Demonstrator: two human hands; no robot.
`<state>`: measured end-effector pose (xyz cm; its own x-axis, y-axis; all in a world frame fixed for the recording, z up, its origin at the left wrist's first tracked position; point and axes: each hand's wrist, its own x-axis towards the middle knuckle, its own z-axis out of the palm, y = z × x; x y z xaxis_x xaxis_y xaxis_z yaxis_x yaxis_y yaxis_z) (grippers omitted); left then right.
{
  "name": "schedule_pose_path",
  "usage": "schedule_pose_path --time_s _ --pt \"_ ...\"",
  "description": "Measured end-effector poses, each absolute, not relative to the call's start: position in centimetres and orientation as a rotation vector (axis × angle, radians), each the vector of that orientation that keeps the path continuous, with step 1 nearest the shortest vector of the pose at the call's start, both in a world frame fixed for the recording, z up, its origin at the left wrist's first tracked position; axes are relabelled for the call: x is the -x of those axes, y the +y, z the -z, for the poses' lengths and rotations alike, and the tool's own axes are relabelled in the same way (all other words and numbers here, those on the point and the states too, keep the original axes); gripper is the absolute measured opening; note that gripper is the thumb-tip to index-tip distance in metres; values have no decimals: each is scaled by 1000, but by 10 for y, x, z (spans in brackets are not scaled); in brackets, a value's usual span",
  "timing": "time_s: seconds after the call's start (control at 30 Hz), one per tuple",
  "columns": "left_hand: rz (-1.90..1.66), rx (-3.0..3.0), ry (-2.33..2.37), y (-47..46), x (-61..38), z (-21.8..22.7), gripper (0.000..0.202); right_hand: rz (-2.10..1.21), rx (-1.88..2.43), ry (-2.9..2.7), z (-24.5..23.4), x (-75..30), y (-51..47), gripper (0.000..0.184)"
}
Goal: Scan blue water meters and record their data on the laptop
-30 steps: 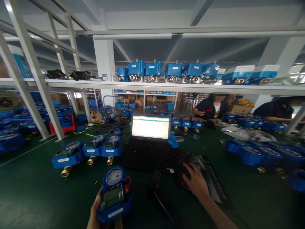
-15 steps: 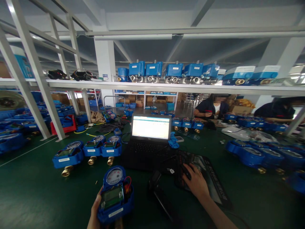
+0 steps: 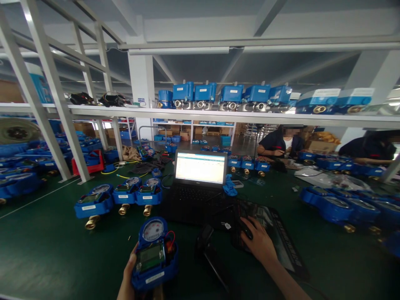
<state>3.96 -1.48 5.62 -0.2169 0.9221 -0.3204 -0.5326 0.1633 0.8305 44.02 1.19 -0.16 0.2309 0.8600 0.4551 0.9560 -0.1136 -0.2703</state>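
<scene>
My left hand grips the left side of a blue water meter at the bottom of the view. Its round dial, a green circuit board with a display, and a red wire show on top; most of my fingers are hidden behind it. My right hand rests over a black computer mouse on a dark patterned mouse pad. An open black laptop with a lit screen stands in front of me. Between my hands lies a black handheld device, perhaps a scanner.
Several blue meters with brass fittings stand left of the laptop, and more meters sit at the right. A metal shelf carrying meters crosses above the green table. A co-worker sits across, another person further right.
The whole view has shifted slightly, so things appear a little further right. My left hand still holds the meter and my right hand stays on the mouse.
</scene>
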Motion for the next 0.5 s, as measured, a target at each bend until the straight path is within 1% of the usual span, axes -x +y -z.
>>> schedule_pose_path --time_s 0.5 --pt "-1394 -475 1187 -15 -36 -48 93 216 1982 -1691 0 -439 12 45"
